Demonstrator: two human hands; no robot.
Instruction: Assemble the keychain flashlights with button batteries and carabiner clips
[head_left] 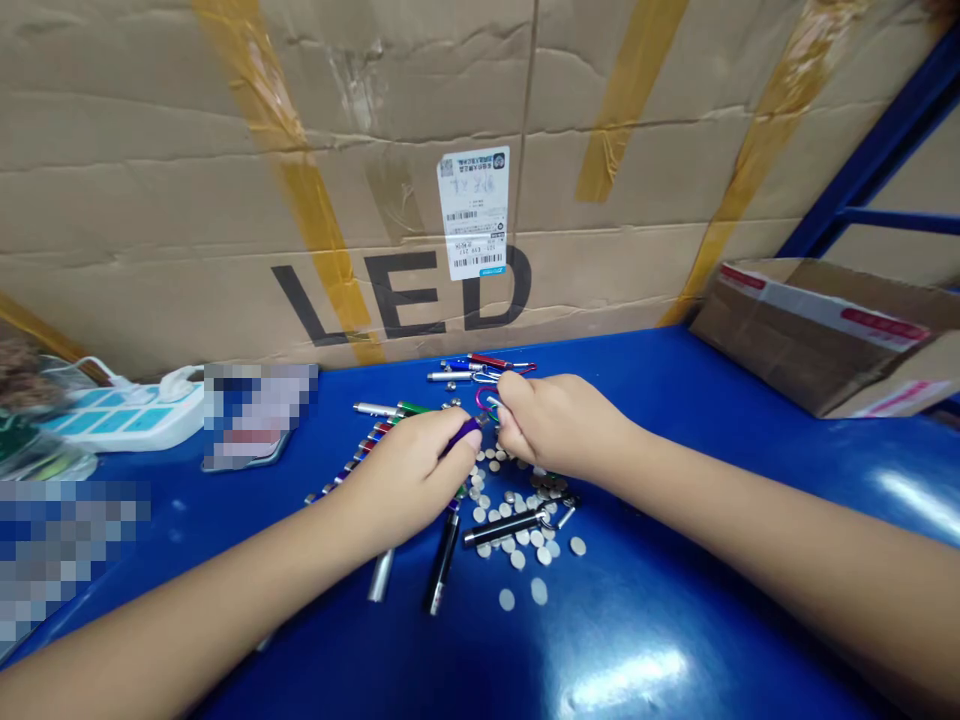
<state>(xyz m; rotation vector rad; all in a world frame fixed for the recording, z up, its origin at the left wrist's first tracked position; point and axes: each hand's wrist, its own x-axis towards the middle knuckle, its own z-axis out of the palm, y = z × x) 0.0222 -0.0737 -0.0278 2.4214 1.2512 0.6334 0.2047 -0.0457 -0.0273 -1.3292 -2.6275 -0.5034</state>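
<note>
1. Though curled fingers hide most of it, a purple keychain flashlight (465, 434) sits pinched in the left hand (409, 465), over the table's middle.
2. The right hand (555, 425) closes on its far end, fists meeting, forearms angling inward.
3. Flat silvery button cells (517, 545) scatter beneath on the glossy blue table (675, 620).

You face big cardboard carton (225, 150) printed "LED" in black; white shipping label (473, 212) over it, barcodes, print too small to read.
</note>
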